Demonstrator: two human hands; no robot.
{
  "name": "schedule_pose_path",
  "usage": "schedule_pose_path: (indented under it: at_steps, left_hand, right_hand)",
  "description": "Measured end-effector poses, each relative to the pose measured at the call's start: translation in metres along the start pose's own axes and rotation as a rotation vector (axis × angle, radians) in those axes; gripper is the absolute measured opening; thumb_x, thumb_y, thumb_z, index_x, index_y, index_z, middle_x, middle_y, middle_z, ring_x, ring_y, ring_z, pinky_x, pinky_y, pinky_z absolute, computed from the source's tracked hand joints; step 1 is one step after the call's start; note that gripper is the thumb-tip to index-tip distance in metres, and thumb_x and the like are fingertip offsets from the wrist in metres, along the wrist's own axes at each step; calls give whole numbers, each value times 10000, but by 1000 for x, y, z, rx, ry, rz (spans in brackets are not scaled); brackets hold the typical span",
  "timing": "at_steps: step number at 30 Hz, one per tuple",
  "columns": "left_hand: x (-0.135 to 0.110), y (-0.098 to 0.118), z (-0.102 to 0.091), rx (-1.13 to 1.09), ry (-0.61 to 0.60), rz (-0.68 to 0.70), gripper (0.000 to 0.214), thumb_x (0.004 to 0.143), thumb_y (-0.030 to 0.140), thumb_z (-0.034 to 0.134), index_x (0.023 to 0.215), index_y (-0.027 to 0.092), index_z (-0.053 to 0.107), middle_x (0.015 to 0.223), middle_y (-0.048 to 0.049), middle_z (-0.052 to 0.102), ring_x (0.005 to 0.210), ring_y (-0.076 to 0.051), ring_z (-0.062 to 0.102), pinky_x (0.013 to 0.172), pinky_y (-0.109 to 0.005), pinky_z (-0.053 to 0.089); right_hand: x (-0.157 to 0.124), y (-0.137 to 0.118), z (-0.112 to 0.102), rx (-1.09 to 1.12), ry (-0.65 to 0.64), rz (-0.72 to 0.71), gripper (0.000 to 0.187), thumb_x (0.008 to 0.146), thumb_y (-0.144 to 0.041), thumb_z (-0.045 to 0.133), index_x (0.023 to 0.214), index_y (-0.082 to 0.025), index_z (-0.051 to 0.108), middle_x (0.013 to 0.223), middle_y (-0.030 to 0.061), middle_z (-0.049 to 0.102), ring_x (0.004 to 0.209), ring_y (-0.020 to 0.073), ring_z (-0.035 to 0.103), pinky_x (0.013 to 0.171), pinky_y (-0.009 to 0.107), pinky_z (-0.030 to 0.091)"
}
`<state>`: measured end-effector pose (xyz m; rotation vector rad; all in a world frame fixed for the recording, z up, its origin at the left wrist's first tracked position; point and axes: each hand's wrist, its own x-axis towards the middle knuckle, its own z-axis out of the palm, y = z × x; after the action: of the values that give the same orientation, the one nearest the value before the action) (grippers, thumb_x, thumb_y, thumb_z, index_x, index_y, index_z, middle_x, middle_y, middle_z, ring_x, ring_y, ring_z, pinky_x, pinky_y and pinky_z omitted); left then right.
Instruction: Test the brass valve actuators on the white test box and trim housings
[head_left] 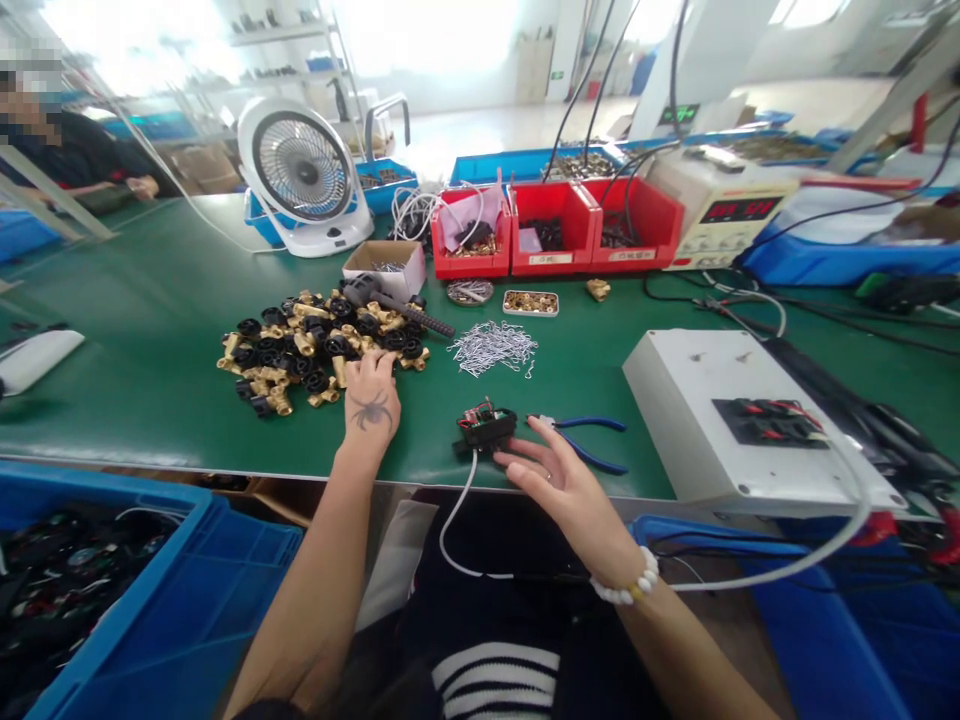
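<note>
My left hand (371, 398) reaches to the near right edge of a pile of brass fittings with black plastic parts (304, 345). Its fingers curl down among them, and what they grip is hidden. Beside the black housing with an exposed circuit board and red wires (486, 428), my right hand (551, 470) is open, thumb and fingers apart, fingertips close to the housing's right side. From that housing a white cable (454, 520) runs down past the table edge. Blue-handled pliers (592, 425) lie just beyond the right fingers. Small metal pins (493, 347) are heaped behind the housing.
A grey box with terminals (690, 420) stands at right. Along the back are a white fan (306, 175), red bins (555, 240), a small carton (386, 268) and a power supply (720, 215). A blue crate (172, 590) sits below left. Another person (67, 150) is at far left.
</note>
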<state>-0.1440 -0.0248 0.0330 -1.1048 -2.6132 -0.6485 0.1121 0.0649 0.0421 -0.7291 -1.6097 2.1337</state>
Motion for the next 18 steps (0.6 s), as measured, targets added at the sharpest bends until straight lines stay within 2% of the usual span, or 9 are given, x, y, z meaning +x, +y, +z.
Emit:
schedule_pose_path:
  at_steps: [4, 8, 10, 12, 15, 18]
  left_hand:
    - [-10, 9, -9, 23, -23, -57, 370, 826, 128, 516, 1171, 36, 615, 1107, -224, 593, 1101, -386, 535, 962, -521, 461]
    - [-27, 25, -29, -43, -16, -77, 283, 850, 181, 604, 1114, 83, 615, 1003, -146, 632, 940, -297, 609, 886, -423, 507]
    - [-44, 44, -44, -182, 63, -38, 335, 862, 253, 664, 1164, 125, 599, 1023, -89, 632, 820, -205, 603, 826, -342, 516]
    - [-65, 71, -60, -347, 163, 62, 379, 869, 316, 692, 1202, 163, 597, 991, -40, 622, 740, -144, 557, 760, -281, 501]
    - [-96, 111, -78, -559, 163, 162, 305, 873, 378, 700, 1094, 180, 629, 915, -8, 601, 751, -118, 540, 708, -229, 477]
    - [-115, 134, -84, -695, 149, 182, 344, 826, 444, 744, 1006, 178, 623, 907, -16, 595, 822, -135, 559, 753, -243, 487]
  right_hand:
    - [-12, -1, 0, -113, 88, -130, 660, 819, -477, 727, 1346, -196, 446, 1221, 133, 570, 1022, 213, 642, 928, 377, 569]
    - [-27, -1, 6, -176, 132, -284, 394, 882, -387, 682, 1224, -233, 562, 1083, 69, 612, 890, 153, 629, 812, 279, 579]
    - [-32, 0, 12, -181, 117, -337, 377, 900, -335, 672, 1250, -256, 554, 1098, 58, 611, 865, 139, 625, 811, 271, 577]
    - [-35, 1, 19, -164, 83, -375, 474, 883, -301, 704, 1315, -285, 510, 1185, 60, 594, 884, 142, 632, 857, 294, 580]
    - [-39, 1, 25, -141, 53, -424, 626, 840, -289, 766, 1386, -315, 461, 1329, 69, 550, 1049, 188, 630, 953, 338, 564]
    - [-45, -3, 23, -230, 102, -498, 403, 888, -266, 709, 1269, -309, 587, 1275, 42, 607, 1147, 207, 605, 1005, 344, 533]
